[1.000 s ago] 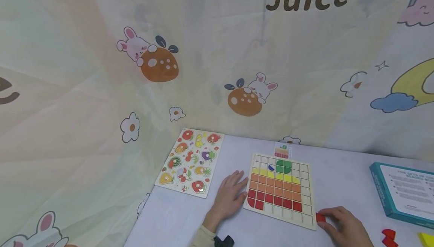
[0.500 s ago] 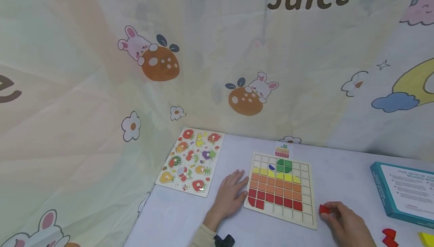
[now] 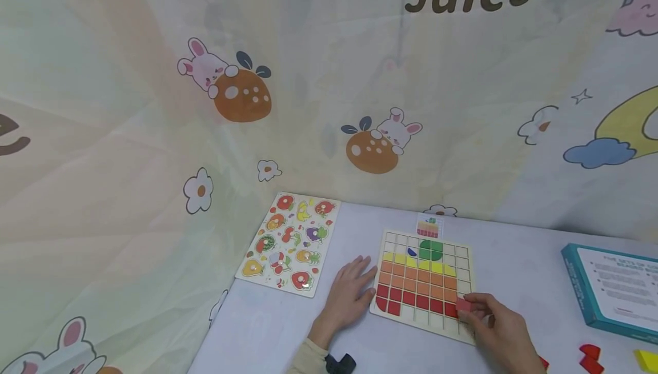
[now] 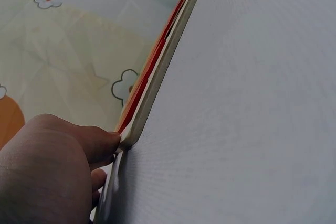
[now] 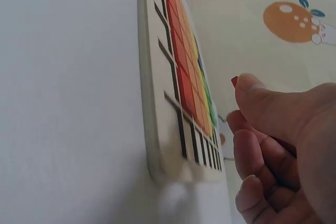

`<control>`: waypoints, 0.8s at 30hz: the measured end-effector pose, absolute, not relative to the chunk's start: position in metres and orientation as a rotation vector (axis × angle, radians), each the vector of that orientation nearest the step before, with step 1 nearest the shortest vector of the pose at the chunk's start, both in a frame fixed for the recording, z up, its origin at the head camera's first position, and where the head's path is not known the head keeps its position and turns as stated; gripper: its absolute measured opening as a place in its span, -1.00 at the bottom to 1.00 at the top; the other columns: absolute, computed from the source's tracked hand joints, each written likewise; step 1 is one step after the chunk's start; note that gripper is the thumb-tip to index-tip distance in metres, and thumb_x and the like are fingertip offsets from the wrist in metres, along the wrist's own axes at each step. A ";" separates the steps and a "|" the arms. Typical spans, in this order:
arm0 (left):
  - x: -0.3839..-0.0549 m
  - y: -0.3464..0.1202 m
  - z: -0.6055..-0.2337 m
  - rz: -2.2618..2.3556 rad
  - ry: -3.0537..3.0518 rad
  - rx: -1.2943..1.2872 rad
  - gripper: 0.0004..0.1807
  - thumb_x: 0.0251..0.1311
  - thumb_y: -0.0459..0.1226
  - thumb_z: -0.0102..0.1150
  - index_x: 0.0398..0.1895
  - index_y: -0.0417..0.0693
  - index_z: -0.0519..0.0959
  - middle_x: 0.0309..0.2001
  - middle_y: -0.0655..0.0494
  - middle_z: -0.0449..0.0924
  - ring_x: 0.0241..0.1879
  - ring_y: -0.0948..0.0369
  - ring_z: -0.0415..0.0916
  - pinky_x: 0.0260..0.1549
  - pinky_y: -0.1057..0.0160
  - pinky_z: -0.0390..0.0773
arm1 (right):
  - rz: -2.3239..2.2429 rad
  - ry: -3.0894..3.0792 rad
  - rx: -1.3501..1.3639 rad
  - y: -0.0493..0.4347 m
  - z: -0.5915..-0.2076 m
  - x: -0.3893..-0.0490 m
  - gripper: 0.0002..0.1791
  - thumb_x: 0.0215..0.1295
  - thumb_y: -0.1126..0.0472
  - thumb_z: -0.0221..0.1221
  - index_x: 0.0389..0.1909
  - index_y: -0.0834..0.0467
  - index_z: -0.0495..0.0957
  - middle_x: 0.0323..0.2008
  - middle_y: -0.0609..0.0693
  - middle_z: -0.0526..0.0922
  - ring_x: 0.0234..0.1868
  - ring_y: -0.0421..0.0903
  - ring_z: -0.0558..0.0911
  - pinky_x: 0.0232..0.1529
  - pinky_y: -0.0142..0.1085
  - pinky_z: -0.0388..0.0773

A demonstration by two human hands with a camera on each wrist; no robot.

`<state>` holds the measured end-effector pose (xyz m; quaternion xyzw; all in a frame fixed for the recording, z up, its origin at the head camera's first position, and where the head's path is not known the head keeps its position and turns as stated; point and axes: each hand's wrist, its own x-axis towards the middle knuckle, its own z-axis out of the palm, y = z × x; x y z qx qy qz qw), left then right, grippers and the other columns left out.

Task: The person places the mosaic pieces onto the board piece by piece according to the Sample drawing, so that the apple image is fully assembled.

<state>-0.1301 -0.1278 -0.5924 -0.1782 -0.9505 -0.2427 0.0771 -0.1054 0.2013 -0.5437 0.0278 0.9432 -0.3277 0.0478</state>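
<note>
A pale grid board lies on the white table, with rows of red, orange and yellow pieces, plus green pieces and a small blue one near the top. My left hand rests at the board's left edge with fingers extended; in the left wrist view its thumb touches the board's corner. Between thumb and fingertips my right hand pinches a red square piece over the right end of the lower full red row. Only a small corner of that red piece shows past the thumb in the right wrist view.
Loose red pieces and a yellow piece lie at the lower right, another red piece by the right wrist. A teal-edged box stands right. Behind the board is a picture card; left, a fruit puzzle board.
From beside the board's lower right corner, my right hand has lifted the red square piece and carried it left over the board. The left hand has stayed in place.
</note>
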 end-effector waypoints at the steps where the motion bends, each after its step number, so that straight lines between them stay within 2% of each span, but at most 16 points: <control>1: -0.130 -0.128 -0.592 -0.727 -2.848 -0.533 -0.45 0.49 -0.07 0.12 0.50 0.07 0.51 0.61 0.10 0.33 0.64 0.05 0.20 0.58 -0.08 0.31 | -1.014 2.868 0.064 0.198 -0.544 -0.105 -0.51 0.34 0.08 0.45 0.19 0.21 0.61 -0.25 -0.07 0.71 -0.25 -0.15 0.52 -0.40 -0.48 0.41; 8: -0.130 -0.127 -0.592 -0.727 -2.858 -0.525 -0.45 0.49 -0.07 0.13 0.50 0.08 0.51 0.62 0.11 0.32 0.64 0.06 0.19 0.58 -0.08 0.30 | -1.136 2.781 -0.052 0.170 -0.543 -0.103 -0.56 0.29 0.08 0.49 0.12 0.14 0.66 -0.21 -0.10 0.70 -0.23 -0.20 0.54 -0.35 -0.50 0.55; 13: -0.130 -0.127 -0.592 -0.725 -2.854 -0.525 -0.45 0.49 -0.07 0.13 0.50 0.08 0.51 0.61 0.11 0.33 0.64 0.06 0.19 0.58 -0.09 0.31 | -1.156 2.813 -0.158 0.151 -0.545 -0.102 -0.63 0.19 0.07 0.56 -0.03 0.02 0.70 -0.16 -0.16 0.68 -0.13 -0.22 0.56 -0.16 -0.49 0.65; 18: -0.130 -0.127 -0.592 -0.730 -2.850 -0.528 -0.45 0.49 -0.08 0.13 0.50 0.07 0.51 0.61 0.11 0.33 0.64 0.06 0.19 0.58 -0.09 0.31 | -1.124 2.903 -0.317 0.138 -0.552 -0.101 -0.72 0.06 0.08 0.61 -0.24 -0.15 0.72 -0.14 -0.27 0.60 -0.03 -0.23 0.52 0.04 -0.31 0.67; 24: -0.130 -0.128 -0.594 -0.720 -2.833 -0.541 -0.46 0.49 -0.09 0.11 0.50 0.07 0.51 0.61 0.10 0.34 0.63 0.06 0.21 0.59 -0.07 0.30 | -1.035 2.887 -0.284 0.126 -0.555 -0.103 -0.73 0.06 0.10 0.61 -0.23 -0.19 0.77 -0.13 -0.24 0.55 0.03 -0.19 0.46 0.17 -0.12 0.61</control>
